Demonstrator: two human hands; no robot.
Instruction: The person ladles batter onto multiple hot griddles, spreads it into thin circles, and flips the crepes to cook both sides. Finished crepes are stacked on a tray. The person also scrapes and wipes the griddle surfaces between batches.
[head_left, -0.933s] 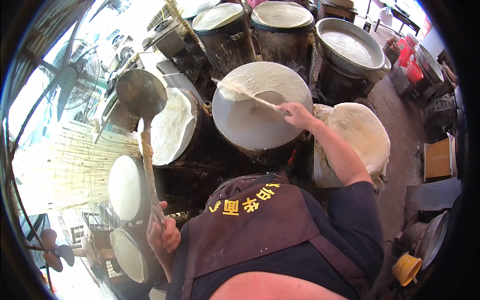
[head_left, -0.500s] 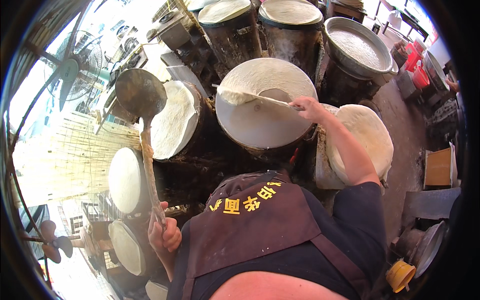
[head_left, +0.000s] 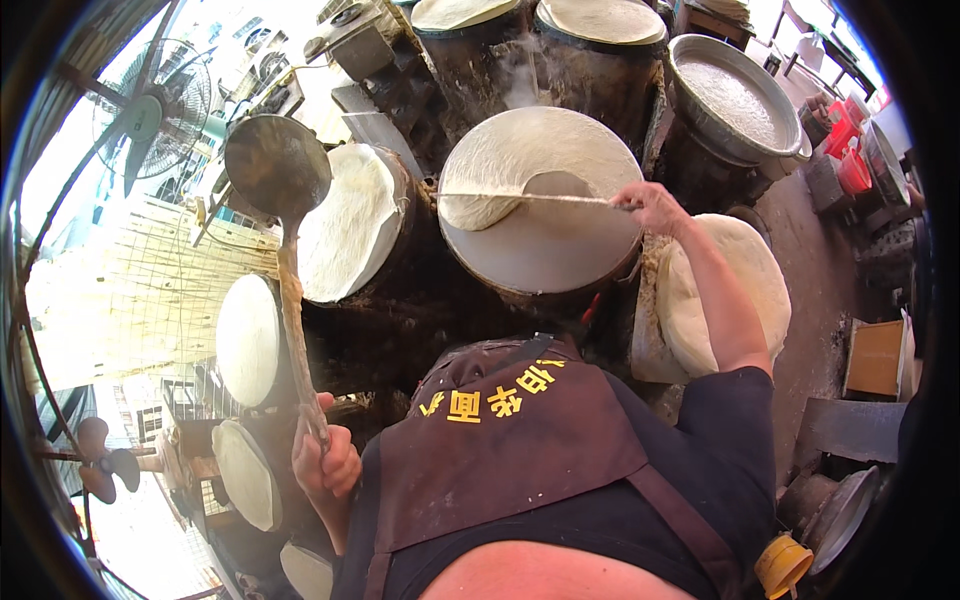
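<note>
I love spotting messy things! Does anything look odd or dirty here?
Yes: the dark, round-bowled ladle in the left hand has a tan, crust-like coating along its handle. It looks odd because it's patchy and uneven.

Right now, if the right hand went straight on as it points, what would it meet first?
Beyond its stick, the right hand would probably meet pale batter on the round griddle, though the hand's height is unclear.

The ladle [head_left: 278,165] is dull metal, its handle [head_left: 290,300] crusted and rough; the griddle [head_left: 540,258] looks smooth, the apron [head_left: 515,455] matt cloth.
</note>
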